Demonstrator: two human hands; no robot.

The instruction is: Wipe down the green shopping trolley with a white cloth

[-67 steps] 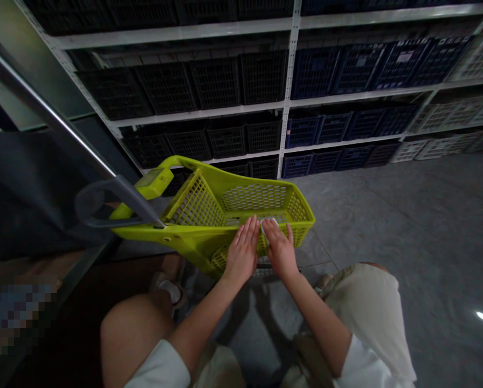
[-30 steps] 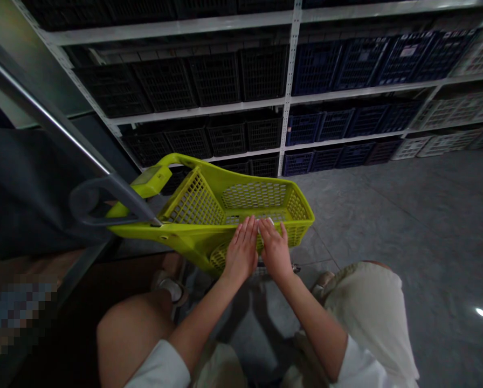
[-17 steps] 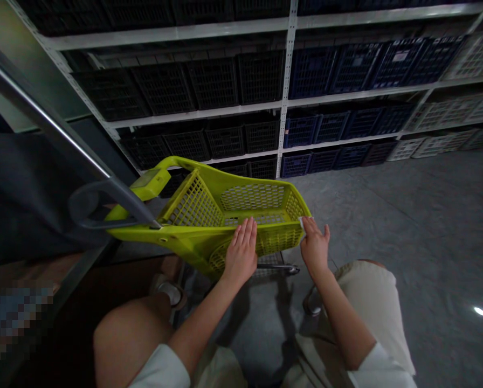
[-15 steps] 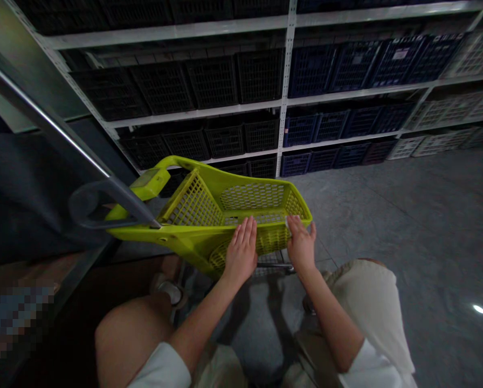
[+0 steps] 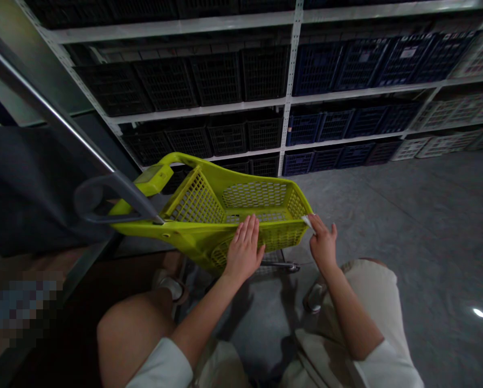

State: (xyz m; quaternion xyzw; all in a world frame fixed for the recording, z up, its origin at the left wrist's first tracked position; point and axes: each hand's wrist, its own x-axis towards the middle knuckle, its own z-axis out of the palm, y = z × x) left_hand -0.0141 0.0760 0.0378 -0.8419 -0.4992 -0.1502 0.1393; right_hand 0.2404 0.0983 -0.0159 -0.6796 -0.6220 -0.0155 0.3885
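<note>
Yellow basket (image 5: 253,195): 12 o'clock.
Left hand (image 5: 243,250): open, flat, bracing wall.
Right hand (image 5: 323,245): fingertips pin cloth (image 5: 307,221), 3 o'clock corner; press evenly.

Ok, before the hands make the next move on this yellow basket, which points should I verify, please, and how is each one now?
1. Left hand flat against the near wall of the yellow basket: ok.
2. White cloth at the fingertips of the right hand, on the basket's right corner: ok.
3. Cloth pinched or only pressed: cannot tell.
4. Grey handle apart from both hands: ok.
5. Cart wheels blocked: cannot tell, hidden under the basket.
</note>
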